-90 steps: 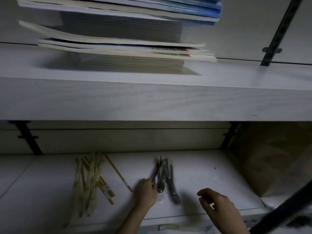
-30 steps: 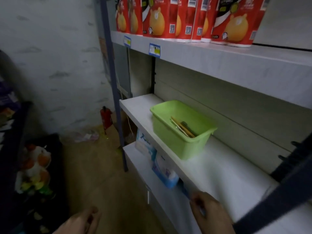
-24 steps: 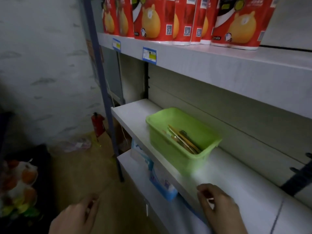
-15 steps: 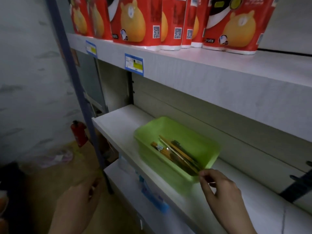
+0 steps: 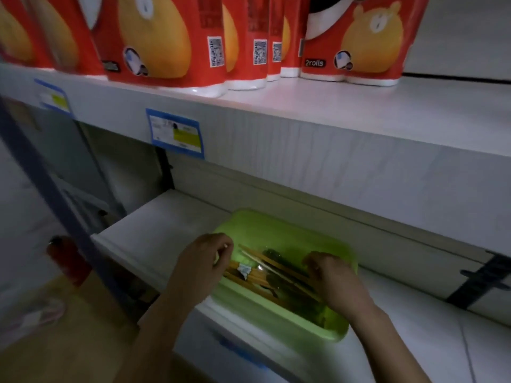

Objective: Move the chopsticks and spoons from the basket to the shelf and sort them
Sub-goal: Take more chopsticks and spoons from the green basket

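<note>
Inspector: Report location of the basket.

Clerk: Found green basket (image 5: pixel 290 230) seated on the white middle shelf (image 5: pixel 154 230), close to the front edge, below the upper shelf (image 5: pixel 331 150).

Inspector: Contents?

Clerk: Observed wooden chopsticks (image 5: pixel 276 265) lying lengthwise inside, with a small white label (image 5: pixel 244 269) among them. Also noted dark items (image 5: pixel 304 308) underneath, too dim to confirm as spoons.

Inspector: State the left hand.

Clerk: Recorded left hand (image 5: pixel 201 261) over the basket's left end, fingers curled, thumb drawn near forefinger. Cannot tell through the blur whether pinching anything.

Inspector: And the right hand?

Clerk: Recorded right hand (image 5: pixel 334 275) inside the basket's right end, fingertips bent down onto the chopsticks. Touching confirmed; cannot tell whether gripping.

Inspector: Surroundings?

Clerk: Logged red paper-roll packs (image 5: pixel 154 37) standing in a row on the upper shelf, blue-bordered price label (image 5: pixel 174 134) stuck to its front face, blurred red canister (image 5: pixel 66 258) low at left.
</note>
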### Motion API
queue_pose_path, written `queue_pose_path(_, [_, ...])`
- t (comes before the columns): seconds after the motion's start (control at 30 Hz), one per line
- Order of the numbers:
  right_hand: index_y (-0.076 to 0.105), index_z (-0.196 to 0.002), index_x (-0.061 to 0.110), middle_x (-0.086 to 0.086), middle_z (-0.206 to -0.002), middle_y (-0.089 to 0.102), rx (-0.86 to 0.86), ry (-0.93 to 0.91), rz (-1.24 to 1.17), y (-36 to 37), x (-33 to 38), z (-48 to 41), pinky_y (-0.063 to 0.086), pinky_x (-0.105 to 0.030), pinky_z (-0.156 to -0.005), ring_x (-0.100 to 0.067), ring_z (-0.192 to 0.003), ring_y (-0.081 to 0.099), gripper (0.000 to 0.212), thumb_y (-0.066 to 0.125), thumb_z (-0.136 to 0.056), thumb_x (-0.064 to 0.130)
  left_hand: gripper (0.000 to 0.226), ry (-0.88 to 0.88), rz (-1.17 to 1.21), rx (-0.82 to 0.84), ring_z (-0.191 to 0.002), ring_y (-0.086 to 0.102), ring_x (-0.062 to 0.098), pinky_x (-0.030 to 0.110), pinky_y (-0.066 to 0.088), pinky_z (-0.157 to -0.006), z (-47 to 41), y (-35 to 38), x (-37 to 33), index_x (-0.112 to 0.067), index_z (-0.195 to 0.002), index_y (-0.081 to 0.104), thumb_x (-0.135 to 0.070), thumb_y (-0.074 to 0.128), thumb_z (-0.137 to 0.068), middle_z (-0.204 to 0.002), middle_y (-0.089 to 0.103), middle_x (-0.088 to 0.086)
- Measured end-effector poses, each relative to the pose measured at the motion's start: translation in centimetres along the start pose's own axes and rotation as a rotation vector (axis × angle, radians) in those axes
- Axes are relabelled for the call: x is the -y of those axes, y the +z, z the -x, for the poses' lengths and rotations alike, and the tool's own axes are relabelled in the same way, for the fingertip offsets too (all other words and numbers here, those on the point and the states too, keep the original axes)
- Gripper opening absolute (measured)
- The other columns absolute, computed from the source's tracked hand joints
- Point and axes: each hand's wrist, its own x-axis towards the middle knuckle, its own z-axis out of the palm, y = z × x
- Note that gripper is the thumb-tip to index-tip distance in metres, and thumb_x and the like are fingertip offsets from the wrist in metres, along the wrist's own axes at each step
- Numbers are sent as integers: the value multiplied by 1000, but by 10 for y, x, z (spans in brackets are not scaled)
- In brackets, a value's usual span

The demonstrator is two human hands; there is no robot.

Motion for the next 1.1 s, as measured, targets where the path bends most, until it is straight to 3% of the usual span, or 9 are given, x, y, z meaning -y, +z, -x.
queue_pose_path(0.17, [55,-122,13,-11,-127,56,235,130,181,9,0,-36,45,-31,-90,-29,-115,53,33,38,-93,10,15,87,-17,469,-60,52,14,28,44,-61,-58,30,11,-17,-81,62,-20,51,-91,-61,53,-6])
queue_pose_path(0.3, [56,-122,7,-15,-129,54,289,231,163,14,3,-55,46,-34,-93,-30,-118,53,34,37,-94,8,18,176,-199,833,-78,58,21,31,45,-69,-87,58,17,-11,-85,61,-20,47,-92,-81,61,4])
queue_pose_path(0.43, [55,-121,2,-18,-129,53,370,296,144,26,-1,-71,44,-35,-93,-32,-117,52,33,37,-94,7,16,287,-440,1061,-76,47,19,30,35,-65,-103,84,12,-12,-85,55,-14,41,-93,-86,50,8])
queue_pose_path(0.63, [60,-118,6,-17,-126,57,273,300,215,41,5,-77,46,-36,-92,-33,-117,54,29,46,-94,15,27,453,-556,1025,-76,47,21,29,36,-64,-114,99,17,-7,-88,59,-27,42,-92,-83,52,8])
queue_pose_path(0.87, [50,-127,9,-17,-130,52,321,233,301,49,9,-71,43,-37,-96,-32,-119,51,46,57,-89,34,31,310,-553,1078,-93,57,26,29,39,-72,-113,93,24,0,-105,59,-25,44,-93,-101,59,15])
queue_pose_path(1.0, [41,-138,18,-13,-136,49,315,175,287,52,8,-67,43,-38,-99,-31,-123,49,52,53,-89,34,10,282,-552,1073,-83,56,24,25,35,-61,-108,88,33,-8,-86,58,-16,52,-87,-86,57,10])
queue_pose_path(1.1, [41,-137,15,-14,-137,48,328,190,243,51,7,-67,42,-38,-100,-31,-124,48,51,51,-91,35,22,294,-571,1056,-89,61,24,26,39,-65,-101,81,29,-6,-96,64,-23,66,-81,-96,63,12])
